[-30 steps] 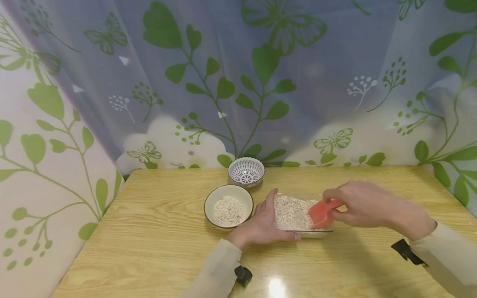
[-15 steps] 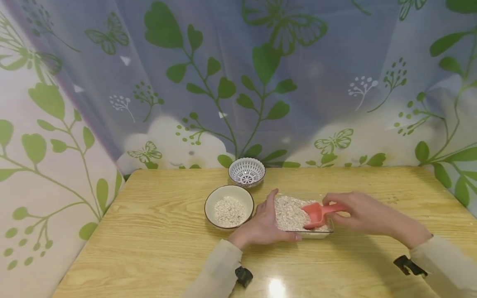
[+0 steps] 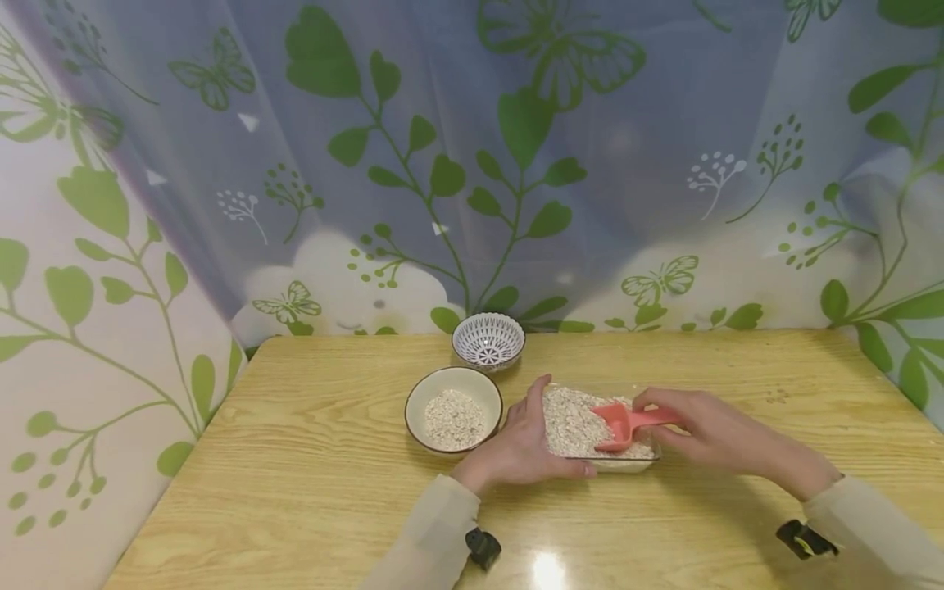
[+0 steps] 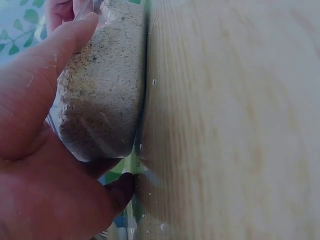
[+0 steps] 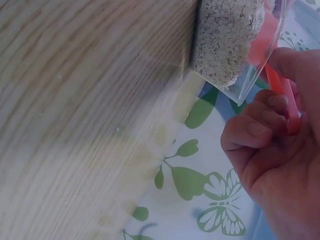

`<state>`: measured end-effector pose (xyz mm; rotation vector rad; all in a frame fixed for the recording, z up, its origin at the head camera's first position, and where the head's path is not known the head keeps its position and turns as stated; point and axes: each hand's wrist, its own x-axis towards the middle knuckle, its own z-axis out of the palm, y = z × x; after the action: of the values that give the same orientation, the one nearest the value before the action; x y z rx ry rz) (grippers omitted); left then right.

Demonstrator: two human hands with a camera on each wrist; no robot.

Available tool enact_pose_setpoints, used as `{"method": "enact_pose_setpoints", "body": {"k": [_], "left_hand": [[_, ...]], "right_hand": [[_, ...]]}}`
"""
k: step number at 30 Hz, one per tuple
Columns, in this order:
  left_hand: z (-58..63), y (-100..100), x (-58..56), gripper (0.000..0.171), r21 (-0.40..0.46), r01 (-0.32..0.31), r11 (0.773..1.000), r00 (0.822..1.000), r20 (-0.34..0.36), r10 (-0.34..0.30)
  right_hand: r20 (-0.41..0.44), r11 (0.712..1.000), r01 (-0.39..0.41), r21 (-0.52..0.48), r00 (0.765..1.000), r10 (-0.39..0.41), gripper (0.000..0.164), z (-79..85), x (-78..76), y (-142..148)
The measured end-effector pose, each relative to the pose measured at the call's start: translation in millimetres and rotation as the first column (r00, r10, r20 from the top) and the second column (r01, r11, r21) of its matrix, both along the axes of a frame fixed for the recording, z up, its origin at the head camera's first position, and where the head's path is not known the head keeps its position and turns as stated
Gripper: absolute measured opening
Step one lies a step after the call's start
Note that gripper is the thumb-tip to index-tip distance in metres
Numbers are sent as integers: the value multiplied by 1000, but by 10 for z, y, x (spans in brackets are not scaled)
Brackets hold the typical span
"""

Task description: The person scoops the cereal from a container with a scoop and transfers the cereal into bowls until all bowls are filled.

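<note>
A clear rectangular container point(image 3: 623, 465) full of rolled oats point(image 3: 571, 419) stands on the table. My left hand point(image 3: 519, 447) grips its left end, the thumb along the near side and the fingers around the far corner. In my right hand point(image 3: 711, 430) is the handle of a coral-red scoop point(image 3: 618, 424), whose blade lies partly sunk in the oats at the container's right half. The right wrist view shows fingers curled beside the scoop handle point(image 5: 286, 100), outside the container wall. Left of the container sits a cream bowl point(image 3: 459, 377) with a dark rim, some oats at its bottom.
A smaller black-and-white patterned bowl point(image 3: 488, 338) stands behind the cream bowl. The wooden table point(image 3: 317, 475) ends at a curtain point(image 3: 590, 205) printed with leaves and butterflies. A few crumbs point(image 4: 154, 81) are scattered on the tabletop.
My right hand has lowered and shifted the scoop leftward within the oats; the blade has levelled out from a steeper tilt. The left hand and both bowls stay put.
</note>
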<state>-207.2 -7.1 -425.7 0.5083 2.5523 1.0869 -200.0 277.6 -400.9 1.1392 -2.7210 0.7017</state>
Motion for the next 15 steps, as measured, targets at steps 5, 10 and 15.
{"method": "enact_pose_setpoints", "body": {"k": [5,10,15], "left_hand": [[5,2,4,132,0,-1,1000,1000,-6,1],[9,10,20,131,9,-17,1000,1000,-4,17],[11,9,28,132,4,-25,1000,1000,2,25]], "right_hand": [[-88,999,19,28,996,-17,24,-16,-8,-58],[-118,999,18,35,993,-14,26,-20,-8,-120],[-113,1000,8,1,994,-8,30,-60,-2,-130]]}}
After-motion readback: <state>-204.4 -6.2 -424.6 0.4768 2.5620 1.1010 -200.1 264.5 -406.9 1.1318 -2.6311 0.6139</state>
